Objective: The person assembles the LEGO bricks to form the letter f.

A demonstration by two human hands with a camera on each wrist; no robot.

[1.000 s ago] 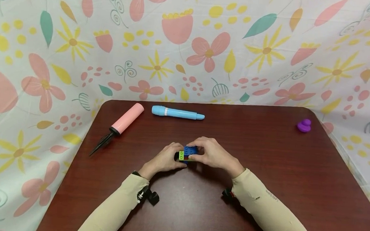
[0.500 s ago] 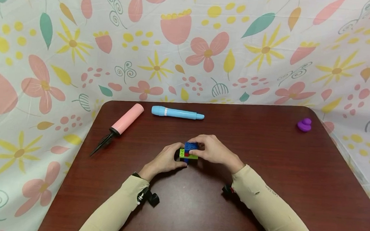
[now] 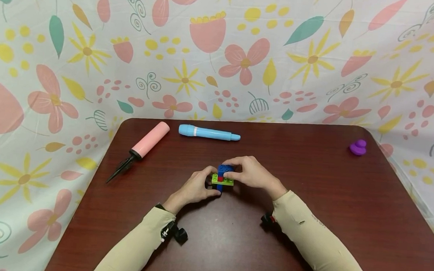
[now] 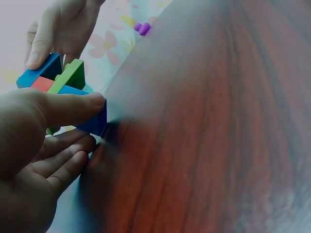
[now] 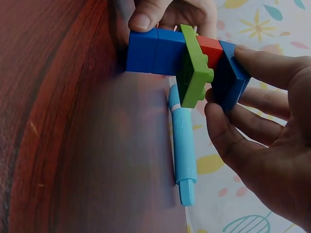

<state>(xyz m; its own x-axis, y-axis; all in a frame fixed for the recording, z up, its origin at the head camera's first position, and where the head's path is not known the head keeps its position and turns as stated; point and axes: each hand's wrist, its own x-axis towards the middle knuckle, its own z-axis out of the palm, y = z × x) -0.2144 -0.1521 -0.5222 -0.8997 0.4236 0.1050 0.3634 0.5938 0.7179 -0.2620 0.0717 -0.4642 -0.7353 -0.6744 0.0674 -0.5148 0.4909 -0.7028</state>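
Observation:
Near the table's middle, both hands are on one stack of toy building bricks. Two blue bricks (image 5: 155, 52) form its lower part, under a lime-green studded plate (image 5: 194, 73). A small red brick (image 5: 210, 45) sits on the plate, topped by a wider blue brick (image 5: 228, 80). My left hand (image 3: 196, 187) grips the lower blue bricks, its thumb across the near side. From the right, my right hand (image 3: 253, 173) pinches the top blue brick between thumb and fingers. The stack stands about upright; the left fingers hide part of its far side.
A pink hand pump (image 3: 150, 140) with a black nozzle lies at the back left of the brown table (image 3: 312, 170). Beside it is a light-blue, pen-shaped thing (image 3: 209, 133). At the far right sits a purple knob-like object (image 3: 358, 147). A flowered cloth (image 3: 298, 95) hangs behind.
The brick stack has tilted more upright, so its near side shows more. My right hand has moved slightly away from me with the top brick; my left hand has hardly moved.

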